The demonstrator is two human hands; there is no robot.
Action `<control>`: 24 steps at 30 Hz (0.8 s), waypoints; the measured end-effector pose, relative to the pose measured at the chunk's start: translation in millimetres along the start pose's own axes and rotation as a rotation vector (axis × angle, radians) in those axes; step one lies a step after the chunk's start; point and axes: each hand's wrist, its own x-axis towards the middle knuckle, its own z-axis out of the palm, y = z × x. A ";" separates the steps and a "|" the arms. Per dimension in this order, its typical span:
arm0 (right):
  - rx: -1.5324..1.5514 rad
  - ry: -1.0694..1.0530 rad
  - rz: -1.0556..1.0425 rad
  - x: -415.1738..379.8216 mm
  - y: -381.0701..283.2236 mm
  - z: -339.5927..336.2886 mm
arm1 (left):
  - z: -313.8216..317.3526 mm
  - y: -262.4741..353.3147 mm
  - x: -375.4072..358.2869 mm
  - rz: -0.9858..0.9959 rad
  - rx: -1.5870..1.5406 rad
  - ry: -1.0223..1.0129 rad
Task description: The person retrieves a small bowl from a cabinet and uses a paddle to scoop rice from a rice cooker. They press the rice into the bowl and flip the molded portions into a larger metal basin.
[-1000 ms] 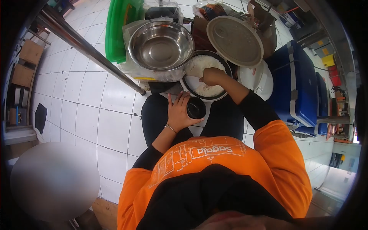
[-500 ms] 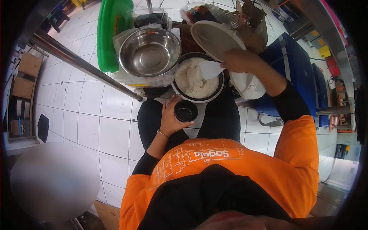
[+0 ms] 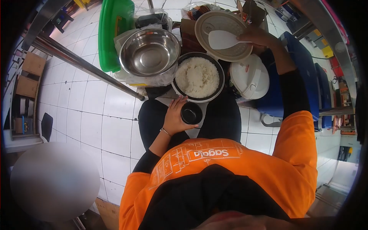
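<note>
My left hand (image 3: 174, 119) is wrapped round a small black bowl (image 3: 191, 113), held upright over my lap; its dark inside shows no food. Just beyond it stands a rice cooker pot (image 3: 220, 87) full of cooked white rice (image 3: 202, 81), with a hollow scooped toward its left side. In my right hand (image 3: 257, 37) is a white rice paddle (image 3: 222, 40), its blade in front of the raised cooker lid (image 3: 214, 20). The fingers close on the paddle's handle and overlap the lid's right edge.
A steel basin (image 3: 149, 69) stands left of the rice, beside a green plastic tub (image 3: 109, 46). To the right are a white lidded appliance (image 3: 249, 78) and a blue cooler box (image 3: 285, 92). A metal table leg (image 3: 88, 65) slants across the left.
My right hand has lifted the rice paddle out of the rice, up and right in front of the lid. The lid has tipped further upright. My left hand has shifted slightly right with the bowl.
</note>
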 end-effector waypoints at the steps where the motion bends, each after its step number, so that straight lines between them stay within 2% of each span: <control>1: 0.007 0.001 0.003 -2.6 -3.8 1.6 | -1.8 4.3 2.3 0.030 0.051 0.021; 6: -0.216 -0.012 -0.112 -15.1 -14.6 4.8 | 1.0 2.5 5.3 0.096 0.122 0.076; 16: -0.279 -0.001 -0.023 -28.8 -22.3 2.6 | -7.2 7.6 20.5 0.101 0.220 0.027; 18: -0.226 0.068 -0.104 -24.1 -11.1 3.9 | -7.3 4.0 20.1 0.106 0.196 0.031; 22: -0.189 0.193 -0.135 -11.3 -2.1 8.1 | -2.6 2.7 17.2 0.118 0.181 0.079; 24: -0.265 0.228 -0.169 -12.9 -3.3 10.8 | -1.1 2.0 13.1 0.106 0.164 0.100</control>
